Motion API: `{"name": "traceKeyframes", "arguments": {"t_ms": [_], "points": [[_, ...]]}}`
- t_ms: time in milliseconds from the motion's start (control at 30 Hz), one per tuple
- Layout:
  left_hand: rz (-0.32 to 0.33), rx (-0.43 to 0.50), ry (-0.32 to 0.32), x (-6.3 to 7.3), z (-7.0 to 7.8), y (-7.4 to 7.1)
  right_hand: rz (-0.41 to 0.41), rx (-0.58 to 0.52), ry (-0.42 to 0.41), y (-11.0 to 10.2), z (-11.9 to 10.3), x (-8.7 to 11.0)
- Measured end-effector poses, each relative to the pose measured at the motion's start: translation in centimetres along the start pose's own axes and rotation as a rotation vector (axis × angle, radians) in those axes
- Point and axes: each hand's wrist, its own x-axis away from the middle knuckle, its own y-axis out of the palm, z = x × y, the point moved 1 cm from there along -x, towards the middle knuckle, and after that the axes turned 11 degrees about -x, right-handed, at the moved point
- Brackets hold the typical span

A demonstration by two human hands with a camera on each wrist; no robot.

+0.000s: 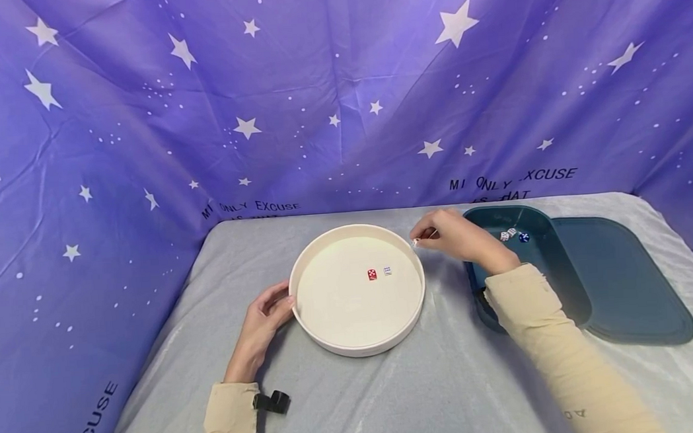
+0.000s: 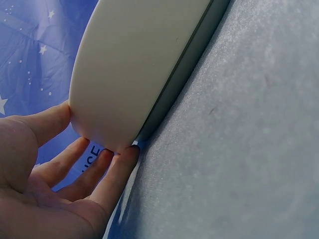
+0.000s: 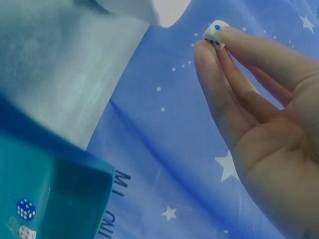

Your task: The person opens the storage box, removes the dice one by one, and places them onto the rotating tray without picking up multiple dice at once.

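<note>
Between the thumb and fingertips of my right hand (image 1: 451, 233) is a small white die (image 3: 216, 34) with dark blue pips. That hand is just outside the right rim of a round cream tray (image 1: 354, 346). Inside the tray lie a red die (image 1: 372, 274) and a white die (image 1: 387, 271), side by side right of its middle. My left hand (image 1: 265, 321) holds the tray's left side. The left wrist view shows the thumb (image 2: 52, 122) at the rim and the fingers (image 2: 117, 179) against the outer wall.
A dark teal box (image 1: 565, 289), partly hidden by the right forearm, stands to the right. It holds a blue die (image 1: 524, 237) and white dice (image 1: 505, 236). A flat teal lid (image 1: 631, 285) lies beyond it. Starry purple cloth (image 1: 338, 78) hangs behind the grey-covered table (image 1: 346, 408).
</note>
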Motion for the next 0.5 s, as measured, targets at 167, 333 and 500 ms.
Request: {"name": "traceKeyframes", "arguments": {"t_ms": [167,333,500], "points": [[-0.001,-0.003,0.004,0.0,0.0,0.0,-0.018,-0.009,-0.01,0.9,-0.2,-0.4],[-0.002,0.015,0.005,0.1,-0.1,-0.1,-0.059,-0.007,-0.025,2.0,-0.3,-0.7],[-0.007,0.01,0.01,0.1,-0.2,-0.1,-0.07,0.001,-0.019,2.8,-0.6,-0.9]]}}
